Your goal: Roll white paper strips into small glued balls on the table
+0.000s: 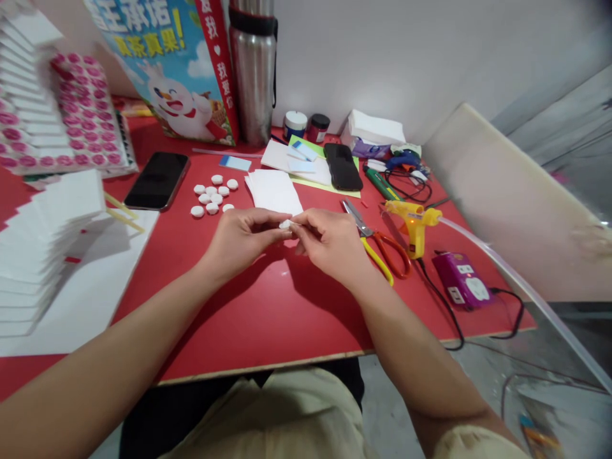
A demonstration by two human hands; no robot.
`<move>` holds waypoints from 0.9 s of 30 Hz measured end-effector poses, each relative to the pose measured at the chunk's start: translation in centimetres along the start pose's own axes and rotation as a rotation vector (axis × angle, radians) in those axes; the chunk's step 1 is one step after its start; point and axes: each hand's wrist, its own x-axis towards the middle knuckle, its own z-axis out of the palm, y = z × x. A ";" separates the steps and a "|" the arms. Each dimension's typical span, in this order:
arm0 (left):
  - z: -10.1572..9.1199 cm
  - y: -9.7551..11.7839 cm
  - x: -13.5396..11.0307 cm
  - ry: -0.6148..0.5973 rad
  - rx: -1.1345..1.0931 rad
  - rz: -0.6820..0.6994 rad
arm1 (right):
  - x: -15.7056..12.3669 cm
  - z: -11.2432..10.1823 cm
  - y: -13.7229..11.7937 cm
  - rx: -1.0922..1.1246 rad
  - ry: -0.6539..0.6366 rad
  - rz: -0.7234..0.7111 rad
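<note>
A small white piece (285,224), perhaps folded or rolled paper, sits between my two hands above the red table. My left hand (246,237) pinches it between thumb and forefinger. From the other side my right hand (329,241) is closed on its edge, also in a pinch; the fingertips partly hide the piece. Several small white rounded pieces (211,198) lie loose just beyond my left hand. Behind my fingers rests a stack of white paper sheets (273,191). Scissors with orange and yellow handles (388,252) lie right of my right hand.
A yellow glue gun (415,223) with a long clear stick and a purple power socket box (461,280) stand at right. Phones (157,180), a steel bottle (253,76) and a printed bag (176,76) are at the back. Fanned white paper structures (48,242) fill the left.
</note>
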 end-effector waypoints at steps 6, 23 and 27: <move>0.1 0.2 -0.1 -0.034 -0.035 0.002 | 0.2 -0.6 0.0 0.003 -0.005 0.040; -0.6 -1.0 1.0 -0.300 -0.842 -0.418 | 0.2 -0.5 -0.9 0.670 -0.011 0.172; -0.4 -0.6 0.8 -0.317 -0.975 -0.516 | 0.2 -0.6 -1.1 0.786 -0.047 0.205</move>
